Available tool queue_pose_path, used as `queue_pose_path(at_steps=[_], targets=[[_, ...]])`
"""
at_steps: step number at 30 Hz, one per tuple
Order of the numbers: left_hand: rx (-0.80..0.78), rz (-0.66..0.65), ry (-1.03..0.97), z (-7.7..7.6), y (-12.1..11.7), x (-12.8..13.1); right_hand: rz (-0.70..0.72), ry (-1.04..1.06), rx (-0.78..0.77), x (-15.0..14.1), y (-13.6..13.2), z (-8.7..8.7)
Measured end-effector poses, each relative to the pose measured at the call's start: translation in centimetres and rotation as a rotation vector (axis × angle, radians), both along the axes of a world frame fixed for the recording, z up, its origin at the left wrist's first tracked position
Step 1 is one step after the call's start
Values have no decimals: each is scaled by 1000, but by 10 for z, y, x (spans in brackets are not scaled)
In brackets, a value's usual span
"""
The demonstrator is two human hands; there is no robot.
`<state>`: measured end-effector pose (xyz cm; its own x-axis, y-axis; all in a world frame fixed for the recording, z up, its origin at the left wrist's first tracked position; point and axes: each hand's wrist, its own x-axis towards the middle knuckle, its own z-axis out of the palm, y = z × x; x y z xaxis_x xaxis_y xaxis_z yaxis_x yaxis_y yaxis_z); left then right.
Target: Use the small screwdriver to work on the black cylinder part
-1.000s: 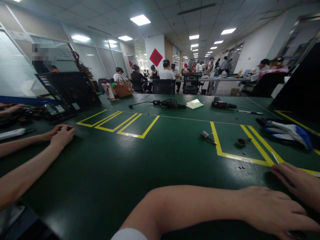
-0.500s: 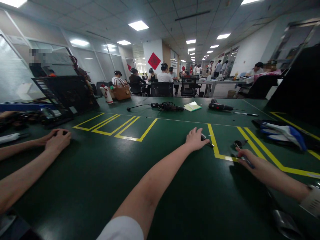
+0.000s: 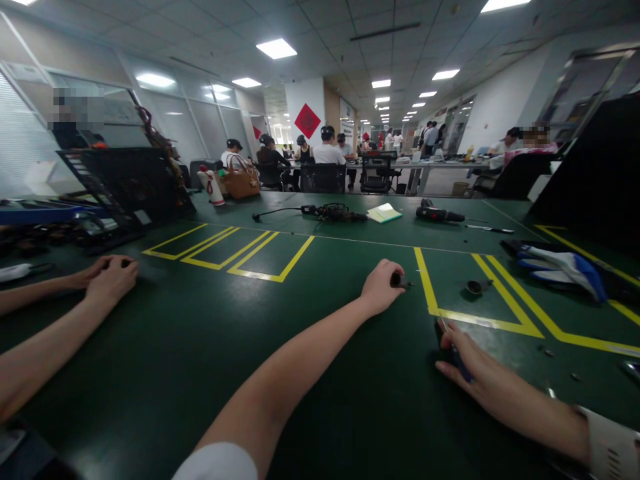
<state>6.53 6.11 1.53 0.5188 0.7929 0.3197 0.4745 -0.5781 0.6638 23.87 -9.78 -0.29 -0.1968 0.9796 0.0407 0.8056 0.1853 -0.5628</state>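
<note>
My left hand (image 3: 381, 288) is closed around a small dark metal cup-shaped part with a thin shank (image 3: 398, 280), its opening facing me. The part is held just above the green table, left of a yellow tape line. My right hand (image 3: 470, 365) grips a slim tool with a dark blue handle (image 3: 461, 365) and a thin metal tip, probably a screwdriver. Its tip points up and away, near the front corner of the tape box. A second cup-shaped metal part (image 3: 475, 287) lies inside that box, beyond my right hand.
Small dark bits (image 3: 549, 353) lie right of my right hand. Blue-and-white gloves (image 3: 563, 270), a cordless drill (image 3: 440, 213), a pen (image 3: 489, 229), a notepad (image 3: 385, 213) and a cabled tool (image 3: 335, 212) lie farther back. A co-worker's hands (image 3: 111, 277) are at left.
My left hand has swung from the near right to the metal part and taken hold of it. My right hand has moved leftward with its tool.
</note>
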Motion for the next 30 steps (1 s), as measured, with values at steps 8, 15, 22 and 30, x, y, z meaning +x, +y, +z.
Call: queue_pose_path(at_steps=[8,15,22,30], targets=[[205,-106,4,6,-25,-29,4,21,7,-5,-4,-8],[213,-68,23,7,-35,-58,73,32,33,-39,-33,-18],[223,148,-56,6,-42,-84,234,82,52,-105,-33,-3],[-26,391,-403,1,-43,-111,338,330,16,-135,4,14]])
